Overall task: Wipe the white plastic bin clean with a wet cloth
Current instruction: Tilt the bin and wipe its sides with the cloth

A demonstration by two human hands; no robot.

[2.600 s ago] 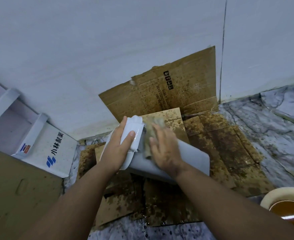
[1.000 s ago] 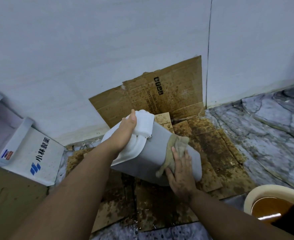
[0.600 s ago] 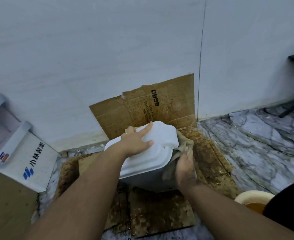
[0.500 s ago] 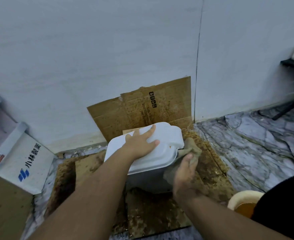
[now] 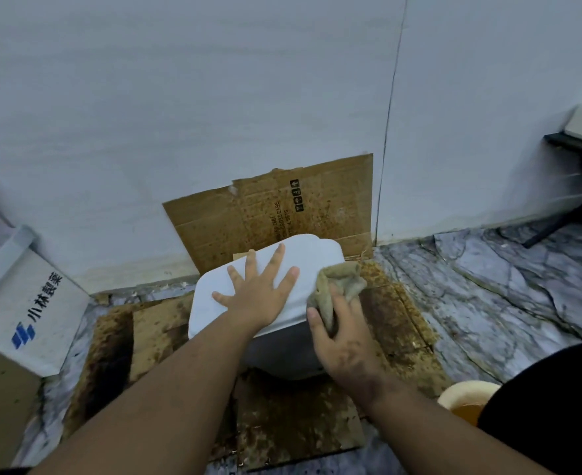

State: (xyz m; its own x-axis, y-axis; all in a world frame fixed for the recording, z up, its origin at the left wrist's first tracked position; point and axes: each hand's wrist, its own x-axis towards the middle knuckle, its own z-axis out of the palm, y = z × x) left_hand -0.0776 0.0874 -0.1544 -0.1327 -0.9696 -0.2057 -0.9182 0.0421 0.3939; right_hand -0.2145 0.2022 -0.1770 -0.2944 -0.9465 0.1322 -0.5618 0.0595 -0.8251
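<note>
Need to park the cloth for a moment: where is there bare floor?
Bare marble floor lies right of the stained cardboard, between wall and basin. Crowded: the bin fills mid-cardboard, with the printed box at left.

bin [image 5: 284,354] base behind arms, bowl [image 5: 467,395] half hidden, carton [image 5: 25,313] cropped

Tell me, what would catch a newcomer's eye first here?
Probably the white plastic bin at the centre, standing on stained brown cardboard against the wall. The left hand lies flat on its lid with fingers spread, while the right hand grips a tan cloth at the bin's right edge.
</note>
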